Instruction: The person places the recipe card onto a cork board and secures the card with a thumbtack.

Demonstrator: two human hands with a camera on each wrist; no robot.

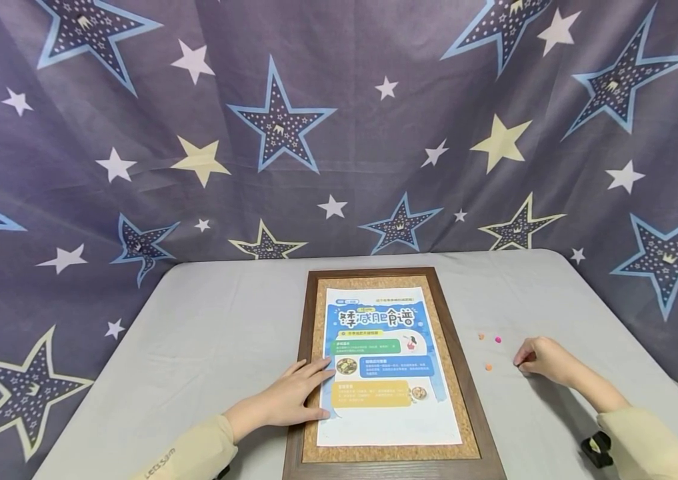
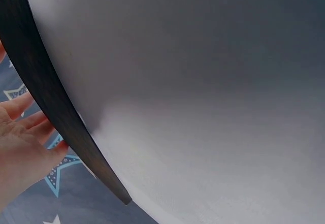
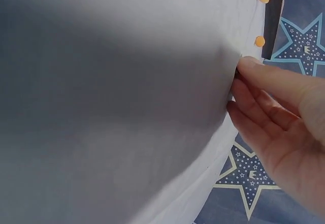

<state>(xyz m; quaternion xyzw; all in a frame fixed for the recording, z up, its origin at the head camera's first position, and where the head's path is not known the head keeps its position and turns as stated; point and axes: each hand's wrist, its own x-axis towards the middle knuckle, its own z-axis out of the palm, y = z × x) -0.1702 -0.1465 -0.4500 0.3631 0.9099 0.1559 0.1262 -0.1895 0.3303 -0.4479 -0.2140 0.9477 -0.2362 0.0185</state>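
A wood-framed cork board (image 1: 471,400) lies on the table, with a printed poster (image 1: 389,427) in Chinese lettering on it. My left hand (image 1: 291,398) rests across the board's left frame, fingers spread and fingertips at the poster's left edge. In the left wrist view that hand (image 2: 25,137) is partly hidden behind the dark frame edge (image 2: 56,97). To the right of the board, my right hand (image 1: 549,363) is low at the tabletop, fingers curled. Thumb and fingertips (image 3: 249,64) pinch a small dark piece, mostly hidden by them.
Between the board and my right hand lie small round pieces: an orange one (image 1: 489,367), another orange one (image 1: 481,337) and a pink one (image 1: 498,340). Grey cloth covers the table (image 1: 225,313). A star-patterned curtain (image 1: 339,173) hangs behind and beside it.
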